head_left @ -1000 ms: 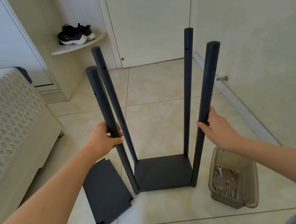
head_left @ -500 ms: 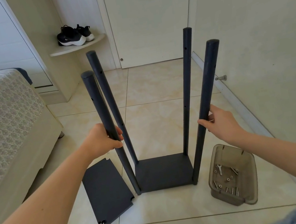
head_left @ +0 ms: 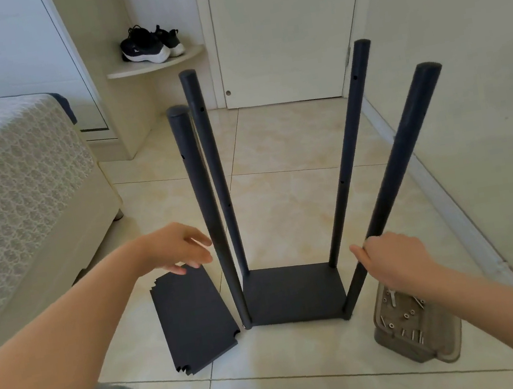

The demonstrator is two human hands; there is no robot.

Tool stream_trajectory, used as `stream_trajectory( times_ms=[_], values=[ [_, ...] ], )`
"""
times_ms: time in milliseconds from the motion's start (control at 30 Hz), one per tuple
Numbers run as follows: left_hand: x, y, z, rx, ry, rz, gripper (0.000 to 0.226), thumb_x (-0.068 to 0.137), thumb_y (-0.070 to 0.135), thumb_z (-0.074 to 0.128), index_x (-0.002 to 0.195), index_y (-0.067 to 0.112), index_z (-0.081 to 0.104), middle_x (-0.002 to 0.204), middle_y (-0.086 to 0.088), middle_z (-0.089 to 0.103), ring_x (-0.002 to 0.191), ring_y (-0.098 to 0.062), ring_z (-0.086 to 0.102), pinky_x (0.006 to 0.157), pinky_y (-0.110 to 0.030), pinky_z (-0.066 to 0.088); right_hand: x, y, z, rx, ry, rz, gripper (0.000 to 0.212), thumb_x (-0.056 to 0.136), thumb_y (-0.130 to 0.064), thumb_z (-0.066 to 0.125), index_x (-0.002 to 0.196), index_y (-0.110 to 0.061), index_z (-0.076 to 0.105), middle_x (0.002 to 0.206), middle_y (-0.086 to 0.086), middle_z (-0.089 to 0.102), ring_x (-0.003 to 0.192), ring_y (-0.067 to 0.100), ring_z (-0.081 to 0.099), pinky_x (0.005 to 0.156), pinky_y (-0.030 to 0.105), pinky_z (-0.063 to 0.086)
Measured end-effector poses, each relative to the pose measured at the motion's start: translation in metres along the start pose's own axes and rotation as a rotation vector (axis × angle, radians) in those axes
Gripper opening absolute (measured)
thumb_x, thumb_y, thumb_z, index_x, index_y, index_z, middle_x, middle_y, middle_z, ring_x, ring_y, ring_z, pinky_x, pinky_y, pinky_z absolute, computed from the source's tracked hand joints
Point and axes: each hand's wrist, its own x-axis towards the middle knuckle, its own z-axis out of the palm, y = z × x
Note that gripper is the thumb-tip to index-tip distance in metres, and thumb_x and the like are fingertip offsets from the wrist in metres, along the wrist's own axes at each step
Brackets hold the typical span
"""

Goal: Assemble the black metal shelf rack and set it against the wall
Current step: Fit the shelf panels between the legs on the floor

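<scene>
Half-built rack, posts up, on the floor at frame centre; my left grip, spread and empty, hovers above the spare panels, my right grip curls round the lower-right post; next, I judge, seating a panel level.

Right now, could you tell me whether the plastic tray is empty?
Not empty: the plastic tray holds loose screws and a metal tool.
</scene>
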Motion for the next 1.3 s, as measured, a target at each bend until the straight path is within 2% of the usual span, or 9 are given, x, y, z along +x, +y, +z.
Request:
stream_trajectory(
  times_ms=[133, 267, 567, 700, 833, 933, 1067, 1233, 1300],
  values=[
    [0.002, -0.027, -0.007, 0.124, 0.014, -0.107, 0.015, 0.094, 0.026, 0.066, 0.109, 0.024, 0.068, 0.107, 0.006, 0.071, 0.087, -0.013, 0.075, 0.08, -0.029, 0.061, 0.001, -0.047, 0.017, 0.027, -0.156, -0.094, 0.044, 0.104, -0.049, 0.028, 0.094, -0.021, 0.06, 0.091, 0.001, 0.068, 0.084, 0.021, 0.07, 0.077, 0.035, 0.058],
    [-0.008, -0.084, -0.008, 0.151, 0.053, -0.174, 0.013, 0.093, 0.02, 0.061, 0.104, 0.021, 0.068, 0.101, 0.005, 0.073, 0.082, -0.013, 0.075, 0.071, -0.026, 0.06, 0.003, -0.102, 0.041, 0.093, -0.265, -0.223, 0.044, 0.105, -0.046, 0.028, 0.085, -0.018, 0.056, 0.076, -0.002, 0.057, 0.072, 0.018, 0.062, 0.065, 0.031, 0.049],
    [0.003, -0.218, 0.054, -0.109, 0.127, -0.387, 0.019, 0.095, 0.007, 0.057, 0.113, 0.009, 0.065, 0.108, -0.009, 0.069, 0.087, -0.022, 0.072, 0.073, -0.031, 0.059, 0.019, -0.207, 0.106, 0.269, -0.546, -0.218, 0.034, 0.104, -0.041, 0.031, 0.089, -0.016, 0.049, 0.088, 0.002, 0.056, 0.078, 0.022, 0.055, 0.069, 0.034, 0.044],
    [0.016, -0.251, 0.088, -0.241, 0.103, -0.464, 0.023, 0.097, 0.01, 0.056, 0.119, 0.012, 0.061, 0.114, -0.009, 0.066, 0.09, -0.019, 0.071, 0.065, -0.024, 0.057, 0.023, -0.243, 0.143, 0.464, -0.713, -0.094, 0.031, 0.102, -0.033, 0.033, 0.079, -0.019, 0.047, 0.087, 0.0, 0.052, 0.086, 0.025, 0.053, 0.074, 0.032, 0.041],
    [0.034, -0.271, 0.109, -0.393, 0.076, -0.528, 0.031, 0.097, 0.011, 0.056, 0.128, 0.012, 0.055, 0.115, -0.009, 0.062, 0.092, -0.019, 0.069, 0.063, -0.023, 0.055, 0.033, -0.271, 0.167, 0.659, -0.8, 0.105, 0.037, 0.102, -0.025, 0.037, 0.114, -0.002, 0.063, 0.113, 0.019, 0.067, 0.096, 0.031, 0.063, 0.088, 0.039, 0.051],
    [0.049, -0.274, 0.12, -0.472, 0.066, -0.538, 0.037, 0.096, 0.011, 0.056, 0.132, 0.012, 0.05, 0.119, -0.011, 0.061, 0.097, -0.021, 0.066, 0.069, -0.025, 0.055, 0.042, -0.284, 0.176, 0.873, -0.794, 0.363, 0.032, 0.1, -0.024, 0.045, 0.117, 0.0, 0.059, 0.112, 0.02, 0.067, 0.08, 0.024, 0.062, 0.08, 0.04, 0.056],
    [0.059, -0.271, 0.134, -0.59, 0.065, -0.574, 0.042, 0.095, 0.009, 0.058, 0.135, 0.009, 0.047, 0.121, -0.013, 0.061, 0.106, -0.026, 0.064, 0.078, -0.032, 0.056, 0.041, -0.296, 0.182, 1.174, -0.93, 0.654, 0.033, 0.101, -0.025, 0.05, 0.13, -0.011, 0.045, 0.122, 0.013, 0.055, 0.087, 0.025, 0.065, 0.06, 0.031, 0.055],
    [0.063, -0.27, 0.141, -0.708, 0.02, -0.573, 0.051, 0.096, 0.008, 0.059, 0.143, 0.008, 0.039, 0.132, -0.009, 0.053, 0.116, -0.025, 0.056, 0.086, -0.032, 0.05, 0.037, -0.308, 0.195, 1.415, -0.943, 0.779, 0.026, 0.101, -0.017, 0.053, 0.125, -0.012, 0.044, 0.116, 0.014, 0.059, 0.097, 0.031, 0.065, 0.082, 0.042, 0.057],
    [0.063, -0.274, 0.142, -0.773, 0.029, -0.592, 0.058, 0.097, 0.008, 0.06, 0.149, 0.009, 0.033, 0.143, -0.01, 0.047, 0.123, -0.026, 0.052, 0.094, -0.035, 0.049, 0.034, -0.313, 0.198, 1.476, -0.949, 0.811, 0.026, 0.1, -0.014, 0.055, 0.124, -0.011, 0.045, 0.112, 0.016, 0.06, 0.096, 0.031, 0.065, 0.08, 0.042, 0.056]
  ],
)
